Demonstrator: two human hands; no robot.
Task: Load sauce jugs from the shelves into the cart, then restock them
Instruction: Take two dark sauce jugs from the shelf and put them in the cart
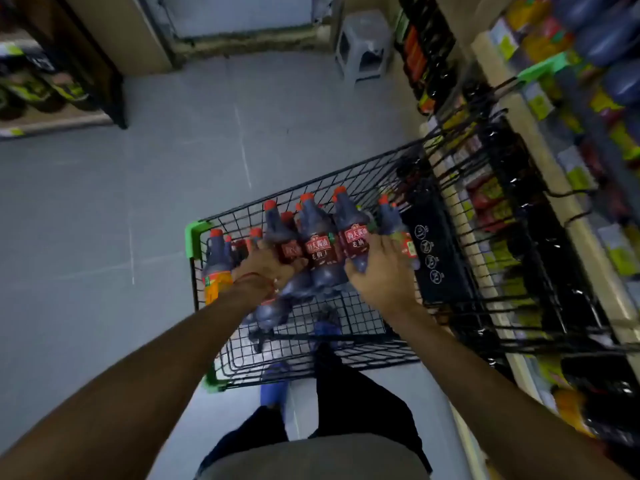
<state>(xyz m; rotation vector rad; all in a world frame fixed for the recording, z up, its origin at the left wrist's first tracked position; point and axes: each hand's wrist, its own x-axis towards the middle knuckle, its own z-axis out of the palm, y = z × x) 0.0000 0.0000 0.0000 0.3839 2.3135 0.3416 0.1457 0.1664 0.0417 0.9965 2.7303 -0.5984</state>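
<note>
A black wire cart [363,174] with green corner guards holds several dark sauce jugs with red caps and red labels. Both my hands reach into it. My left hand [268,265] lies over the jugs on the left, fingers curled round a red-labelled jug [289,249]. My right hand [382,268] grips another red-labelled jug [356,237] from its right side. A middle jug [318,247] stands between the two hands. One jug with an orange label [216,268] leans at the cart's left wall. More jugs lie lower in the basket, partly hidden by my left wrist.
Shelves [568,168] of bottles and price tags run along the right, close against the cart. A grey plastic stool [363,46] stands at the aisle's far end. Another shelf [52,88] sits at the far left. Grey floor tiles stretch to the left of the cart.
</note>
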